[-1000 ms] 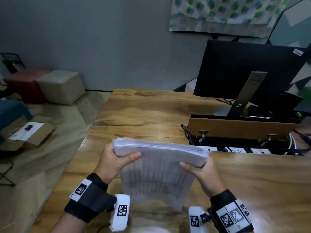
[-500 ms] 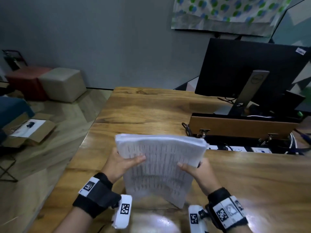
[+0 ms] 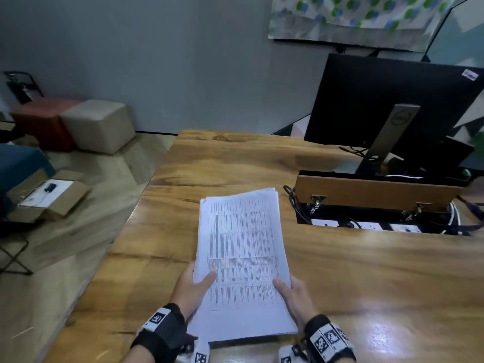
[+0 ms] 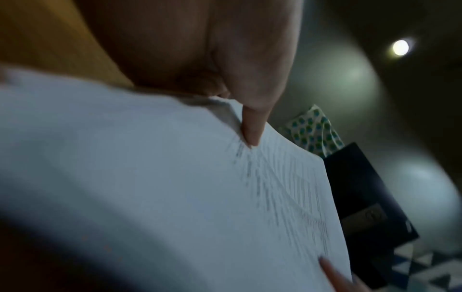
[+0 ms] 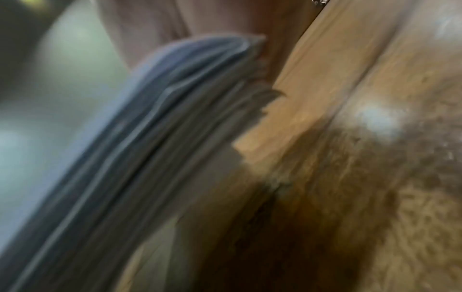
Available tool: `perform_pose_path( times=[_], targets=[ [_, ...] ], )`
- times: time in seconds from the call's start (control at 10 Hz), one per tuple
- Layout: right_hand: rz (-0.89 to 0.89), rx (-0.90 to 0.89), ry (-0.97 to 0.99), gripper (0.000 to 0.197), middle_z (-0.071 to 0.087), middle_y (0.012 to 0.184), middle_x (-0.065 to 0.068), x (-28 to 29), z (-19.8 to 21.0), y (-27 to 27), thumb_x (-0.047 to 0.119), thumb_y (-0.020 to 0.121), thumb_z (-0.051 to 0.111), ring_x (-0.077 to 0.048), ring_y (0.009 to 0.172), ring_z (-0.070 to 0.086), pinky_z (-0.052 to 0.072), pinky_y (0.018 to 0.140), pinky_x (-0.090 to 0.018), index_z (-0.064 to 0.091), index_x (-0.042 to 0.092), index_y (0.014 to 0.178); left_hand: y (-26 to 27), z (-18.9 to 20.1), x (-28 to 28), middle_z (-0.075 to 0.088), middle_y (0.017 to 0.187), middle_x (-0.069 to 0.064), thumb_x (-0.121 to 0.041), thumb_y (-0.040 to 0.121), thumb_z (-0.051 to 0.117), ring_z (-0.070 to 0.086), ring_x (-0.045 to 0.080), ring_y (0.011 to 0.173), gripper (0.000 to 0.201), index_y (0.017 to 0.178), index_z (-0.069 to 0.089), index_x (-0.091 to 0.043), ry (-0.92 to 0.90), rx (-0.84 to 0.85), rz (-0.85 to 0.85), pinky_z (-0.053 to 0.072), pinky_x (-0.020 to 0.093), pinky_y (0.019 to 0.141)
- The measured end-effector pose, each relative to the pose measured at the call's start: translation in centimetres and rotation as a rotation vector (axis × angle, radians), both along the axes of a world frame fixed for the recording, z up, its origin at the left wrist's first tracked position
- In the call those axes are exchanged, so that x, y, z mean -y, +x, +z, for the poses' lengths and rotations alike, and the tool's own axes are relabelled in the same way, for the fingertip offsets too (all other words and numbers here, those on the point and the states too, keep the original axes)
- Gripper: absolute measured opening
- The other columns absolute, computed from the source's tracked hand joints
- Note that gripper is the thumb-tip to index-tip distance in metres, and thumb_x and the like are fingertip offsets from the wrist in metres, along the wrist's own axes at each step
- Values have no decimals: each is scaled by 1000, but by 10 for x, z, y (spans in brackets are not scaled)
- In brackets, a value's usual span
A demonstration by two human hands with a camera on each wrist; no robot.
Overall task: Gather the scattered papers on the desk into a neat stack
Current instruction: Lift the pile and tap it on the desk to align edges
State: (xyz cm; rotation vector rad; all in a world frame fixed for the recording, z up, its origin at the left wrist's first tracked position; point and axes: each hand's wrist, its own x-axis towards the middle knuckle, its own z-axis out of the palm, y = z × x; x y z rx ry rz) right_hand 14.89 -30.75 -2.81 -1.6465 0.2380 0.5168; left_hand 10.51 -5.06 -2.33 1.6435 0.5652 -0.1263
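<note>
Gripping both side edges, left hand (image 3: 192, 286) and right hand (image 3: 293, 294) hold the floppy, slippery-looking stack of papers (image 3: 242, 258) over the desk (image 3: 366, 271).

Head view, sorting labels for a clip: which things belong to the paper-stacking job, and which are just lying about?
Job: paper stack, left hand, right hand, desk.
Lying about: monitor, cable tray, cardboard box, beige pouf.

- One thick stack of white printed papers (image 3: 243, 260)
- Two hands: left hand (image 3: 192, 289), right hand (image 3: 296, 297)
- One black flat monitor (image 3: 387, 106)
- Two cube-shaped upholstered stools: beige stool (image 3: 98, 125), red stool (image 3: 43, 121)
- One open brown cardboard box (image 3: 48, 197)
</note>
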Motion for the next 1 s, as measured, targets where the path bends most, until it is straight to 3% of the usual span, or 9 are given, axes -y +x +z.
perform_pose_path(
  times=[0.2,0.3,0.4,0.5,0.6,0.7,0.8,0.9,1.0],
  targets=[
    [-5,-18,-114,16,77,107,-10,-8,-17,5,15,99,56,-27,98,73,57,91,-45,71,11,104,-35,-42,5,73,94,10,-41,86,67,69,29,52,51,125,40,-23,45,-299,-184,46,25,37],
    [32,-78,-225,32,73,115,-1,-1,-29,1,36,99,51,-22,105,69,54,96,-40,67,15,116,-45,-50,13,62,56,10,-25,96,55,57,25,39,32,122,39,-15,60,-281,-173,41,25,35],
    [123,-114,-456,22,69,107,0,8,-12,-17,30,95,57,-20,90,66,53,72,-26,63,17,112,-55,-57,19,60,61,14,-20,100,45,49,22,37,23,122,43,-12,48,-280,-103,42,25,38],
    [77,-276,-334,6,64,74,-8,15,-10,-37,6,90,59,-18,47,57,50,42,-25,62,4,95,-59,-55,22,61,67,21,-14,102,44,49,19,36,22,123,44,-8,51,-264,-33,41,23,34],
    [-96,-309,-253,21,53,49,-12,19,-18,-55,-8,87,64,-20,34,49,50,37,-27,55,1,70,-56,-54,27,62,65,25,-12,102,46,49,17,31,26,126,43,-3,43,-250,9,42,23,32],
    [-181,-292,-211,30,53,54,-16,17,-17,-58,-8,87,66,-19,33,50,52,36,-26,51,3,64,-53,-52,27,62,63,25,-13,102,46,48,17,29,25,124,45,-1,63,-247,9,41,23,31],
    [-208,-289,-206,32,54,52,-16,18,-15,-62,-3,87,69,-20,38,49,53,42,-29,48,5,65,-55,-43,26,56,62,19,-23,100,51,44,20,35,26,115,42,-4,55,-297,21,43,24,36],
    [-131,-177,-434,43,54,49,-2,25,-8,-70,23,85,65,-22,50,50,54,54,-35,43,18,49,-64,-34,13,64,83,11,-46,96,48,64,32,73,36,104,43,-11,452,-343,-140,44,32,62],
    [-83,-18,-541,50,47,35,6,34,19,-69,23,87,65,-6,37,40,40,46,-24,48,17,41,-90,-37,-7,68,108,7,-56,91,50,63,30,109,50,112,54,-11,650,-370,-234,43,32,75]
  ],
)
